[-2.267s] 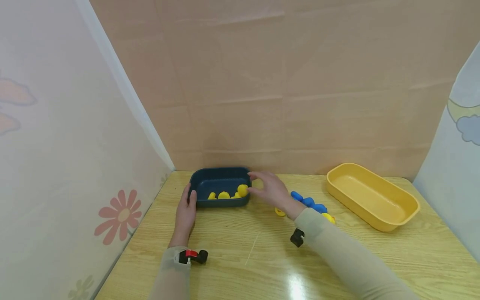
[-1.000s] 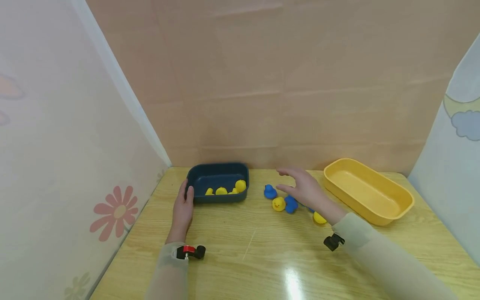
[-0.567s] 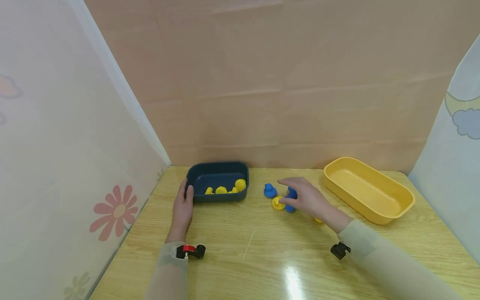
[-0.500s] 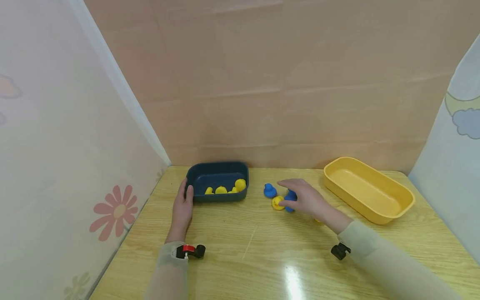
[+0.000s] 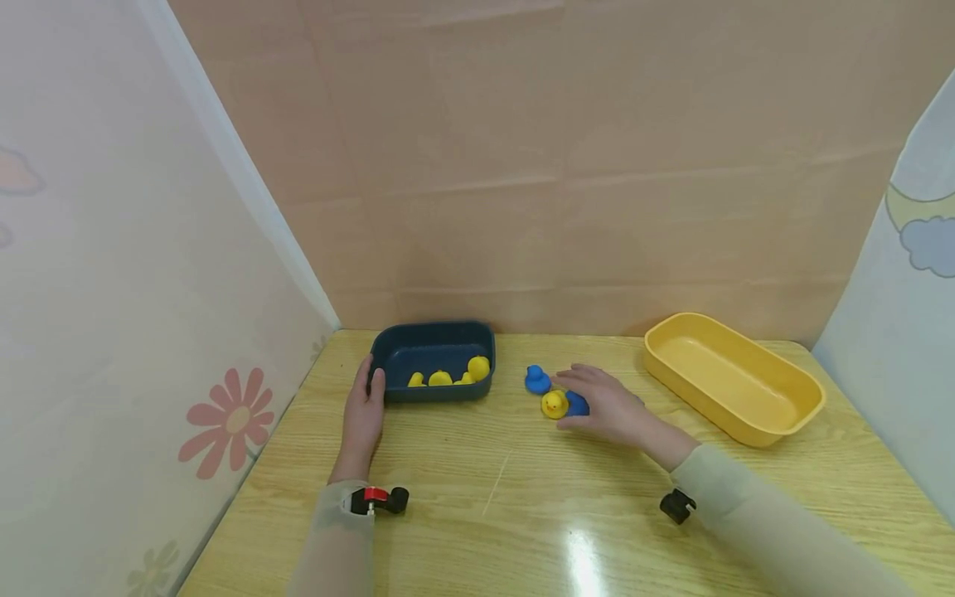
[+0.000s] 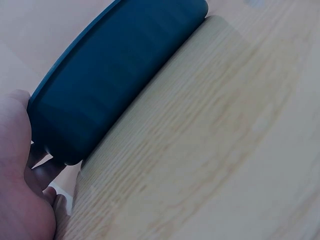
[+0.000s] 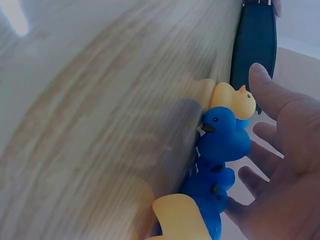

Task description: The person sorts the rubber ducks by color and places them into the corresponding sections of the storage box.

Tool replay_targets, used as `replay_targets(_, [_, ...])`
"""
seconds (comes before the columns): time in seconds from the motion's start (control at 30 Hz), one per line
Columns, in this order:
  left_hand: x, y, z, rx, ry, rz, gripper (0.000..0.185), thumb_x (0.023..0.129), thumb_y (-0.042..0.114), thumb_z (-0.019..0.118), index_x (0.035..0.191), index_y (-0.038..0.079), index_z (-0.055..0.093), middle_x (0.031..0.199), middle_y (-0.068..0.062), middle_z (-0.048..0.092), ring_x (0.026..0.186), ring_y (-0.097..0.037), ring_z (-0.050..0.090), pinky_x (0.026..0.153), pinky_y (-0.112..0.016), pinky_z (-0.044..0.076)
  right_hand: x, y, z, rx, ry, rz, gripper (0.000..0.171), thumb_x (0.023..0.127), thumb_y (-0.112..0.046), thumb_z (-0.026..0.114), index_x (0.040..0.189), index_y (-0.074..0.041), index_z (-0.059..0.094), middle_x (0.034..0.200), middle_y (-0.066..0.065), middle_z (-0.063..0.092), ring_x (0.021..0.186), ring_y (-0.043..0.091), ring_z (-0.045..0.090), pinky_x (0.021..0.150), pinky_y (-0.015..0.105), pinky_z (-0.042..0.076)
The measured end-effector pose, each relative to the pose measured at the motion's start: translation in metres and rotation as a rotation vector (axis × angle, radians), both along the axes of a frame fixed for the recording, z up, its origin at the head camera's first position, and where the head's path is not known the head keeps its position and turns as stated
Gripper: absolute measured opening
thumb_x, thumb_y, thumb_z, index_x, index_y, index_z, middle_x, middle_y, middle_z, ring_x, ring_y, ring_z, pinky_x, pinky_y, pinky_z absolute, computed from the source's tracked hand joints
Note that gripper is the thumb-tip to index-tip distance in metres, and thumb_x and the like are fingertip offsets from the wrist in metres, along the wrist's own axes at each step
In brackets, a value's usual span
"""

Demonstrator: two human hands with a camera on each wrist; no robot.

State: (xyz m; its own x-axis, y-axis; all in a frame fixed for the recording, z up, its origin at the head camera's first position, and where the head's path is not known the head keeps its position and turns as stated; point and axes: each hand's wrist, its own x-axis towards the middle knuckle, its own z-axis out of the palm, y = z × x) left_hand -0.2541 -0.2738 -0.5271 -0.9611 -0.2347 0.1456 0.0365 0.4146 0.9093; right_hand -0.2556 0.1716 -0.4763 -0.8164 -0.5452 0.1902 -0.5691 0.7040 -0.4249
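My left hand grips the left end of a dark blue tray, thumb on its rim; in the left wrist view the left hand curls against the tray's wall. Several yellow ducks lie in the tray. My right hand hovers with spread fingers over a cluster of ducks on the table. A yellow duck and a blue duck sit by its fingertips. In the right wrist view the right hand cups the yellow duck and blue ducks without closing.
One blue duck stands apart, just left of the hand. An empty yellow tray lies at the right. Another yellow duck lies under my palm. Fabric walls close the wooden table on three sides.
My right hand left the dark blue tray, swung right to the loose ducks and lowered over them. The left hand has kept its hold on the tray.
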Motion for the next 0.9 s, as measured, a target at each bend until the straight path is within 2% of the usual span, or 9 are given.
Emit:
replay_targets(0.37, [0.001,0.001,0.001,0.002,-0.001,0.003,0.071,0.117,0.059,0.040,0.178,0.025,0.024,0.182,-0.009,0.025,0.166,-0.038,0.025,0.132,-0.059,0.026,0.002,-0.003,-0.004,0.019,0.009,0.005,0.062,0.093,-0.031,0.093,0.145,-0.007,0.071,0.150,0.018,0.066,0.152,0.049,0.046,0.120,0.076,0.034])
replay_targets(0.67, [0.002,0.002,0.003,0.007,0.000,0.001,0.073,0.117,0.060,0.039,0.178,0.024,0.024,0.182,-0.010,0.025,0.166,-0.038,0.025,0.132,-0.059,0.025,-0.003,-0.006,-0.006,0.047,0.027,0.009,0.059,0.094,-0.031,0.092,0.144,-0.006,0.073,0.146,0.016,0.070,0.148,0.046,0.051,0.124,0.073,0.030])
replay_targets(0.9, [0.000,0.001,0.002,0.004,-0.004,0.003,0.070,0.118,0.057,0.040,0.178,0.025,0.024,0.182,-0.010,0.025,0.166,-0.039,0.024,0.132,-0.060,0.025,-0.008,-0.008,-0.009,0.061,0.050,0.004,0.055,0.092,-0.029,0.093,0.140,-0.007,0.076,0.142,0.015,0.072,0.145,0.047,0.054,0.123,0.074,0.031])
